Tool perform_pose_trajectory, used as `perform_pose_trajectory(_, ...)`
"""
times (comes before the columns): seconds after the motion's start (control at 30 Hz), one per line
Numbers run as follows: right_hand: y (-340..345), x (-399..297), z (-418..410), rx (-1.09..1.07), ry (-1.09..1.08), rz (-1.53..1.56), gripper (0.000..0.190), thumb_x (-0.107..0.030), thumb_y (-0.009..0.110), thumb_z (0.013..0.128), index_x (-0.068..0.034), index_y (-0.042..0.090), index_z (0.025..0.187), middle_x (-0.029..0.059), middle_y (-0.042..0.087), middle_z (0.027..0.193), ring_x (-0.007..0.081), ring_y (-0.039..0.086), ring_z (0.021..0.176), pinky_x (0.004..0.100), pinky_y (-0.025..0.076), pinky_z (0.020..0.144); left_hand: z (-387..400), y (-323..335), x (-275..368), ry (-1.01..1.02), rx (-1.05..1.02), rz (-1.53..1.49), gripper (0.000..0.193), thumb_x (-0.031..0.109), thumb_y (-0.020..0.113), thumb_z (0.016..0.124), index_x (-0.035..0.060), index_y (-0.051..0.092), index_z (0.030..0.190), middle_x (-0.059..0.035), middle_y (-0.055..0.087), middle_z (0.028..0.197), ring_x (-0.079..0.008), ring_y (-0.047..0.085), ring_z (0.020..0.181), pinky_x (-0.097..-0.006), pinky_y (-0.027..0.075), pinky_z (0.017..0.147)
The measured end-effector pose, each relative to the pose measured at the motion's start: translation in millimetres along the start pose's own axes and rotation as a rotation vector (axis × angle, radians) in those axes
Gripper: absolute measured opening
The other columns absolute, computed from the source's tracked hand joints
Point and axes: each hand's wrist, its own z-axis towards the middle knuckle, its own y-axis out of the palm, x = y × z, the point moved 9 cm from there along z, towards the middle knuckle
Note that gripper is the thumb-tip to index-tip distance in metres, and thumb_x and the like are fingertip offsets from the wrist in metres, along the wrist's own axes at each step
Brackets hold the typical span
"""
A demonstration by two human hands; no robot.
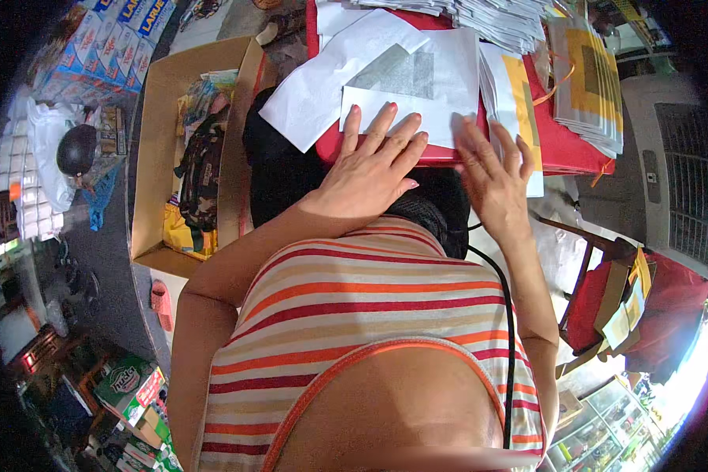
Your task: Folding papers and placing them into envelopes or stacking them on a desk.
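A white paper sheet [448, 65] with a grey patch lies on a red tabletop [566, 141]. My left hand [377, 156] rests palm down at its near edge, fingers spread on the paper. At the sheet's right corner is my right hand [498, 177], fingers apart and slightly bent, its fingertips blurred. Whether it touches the sheet is hard to tell. Under and beside its fingers lie white and yellow paper pieces [516, 88]. Another white sheet [307, 106] slants out to the left, past the table's edge.
A pile of folded papers [498, 26] sits at the table's far side. To the right is a stack of yellow-and-white paper pieces [590, 82] near an orange string [557, 79]. An open cardboard box [153, 147] holding a camouflage bag [203, 171] stands left. A black cable [510, 330] hangs down my front.
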Motion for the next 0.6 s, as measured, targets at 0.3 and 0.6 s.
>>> perform_pose_trajectory(0.3,-12,11,4,0.024,0.055,0.049,0.035,-0.019,0.072,0.087,-0.005,0.068,0.118,0.005,0.053,0.143,0.0296,0.048,0.127,0.0488,0.035,0.106,47,-13,30,0.216,-0.009,0.34,0.028,0.017,0.061,0.078,-0.0026,0.065,0.097,-0.0197,0.064,0.105,-0.0321,0.063,0.101,-0.0403,0.053,0.087)
perform_pose_trajectory(0.6,-25,25,19,0.187,0.274,0.418,0.028,-0.015,0.068,0.092,-0.001,0.063,0.116,0.0166,0.065,0.113,0.0311,0.062,0.096,0.0376,0.05,0.08,52,-18,39,0.349,0.102,0.513,0.014,0.016,0.065,0.073,0.0041,0.062,0.079,-0.0093,0.062,0.071,-0.0209,0.064,0.068,-0.0302,0.054,0.058)
